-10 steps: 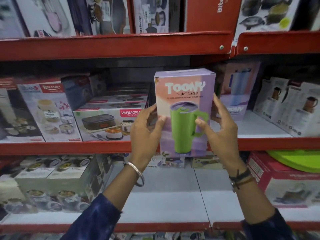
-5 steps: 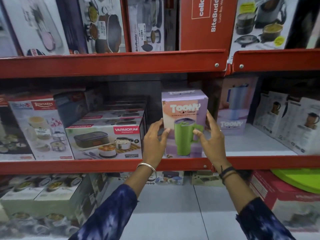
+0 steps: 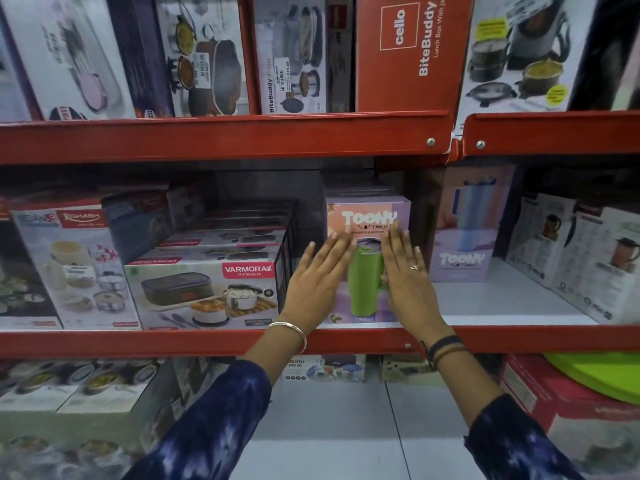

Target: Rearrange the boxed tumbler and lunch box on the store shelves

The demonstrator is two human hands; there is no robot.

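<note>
The boxed Toony tumbler (image 3: 367, 216), lilac and pink with a green mug pictured, stands upright on the middle shelf (image 3: 512, 299). My left hand (image 3: 317, 278) lies flat with fingers straight against the box's front left. My right hand (image 3: 407, 275) lies flat against its front right. Neither hand grips it. A Varmora lunch box (image 3: 204, 292) sits just left of the tumbler box, with more of the same stacked on top of it and behind.
A second Toony box (image 3: 467, 223) with a blue tumbler stands to the right, then flask boxes (image 3: 588, 258). Rishabh boxes (image 3: 76, 265) fill the left. The red upper shelf edge (image 3: 221, 136) hangs above with Cello boxes (image 3: 408, 50). Boxes and a green tray (image 3: 599, 375) sit below.
The tumbler box went from being held up in front of the shelf to standing on it, farther back. Both hands let go of its sides and now press flat on its front.
</note>
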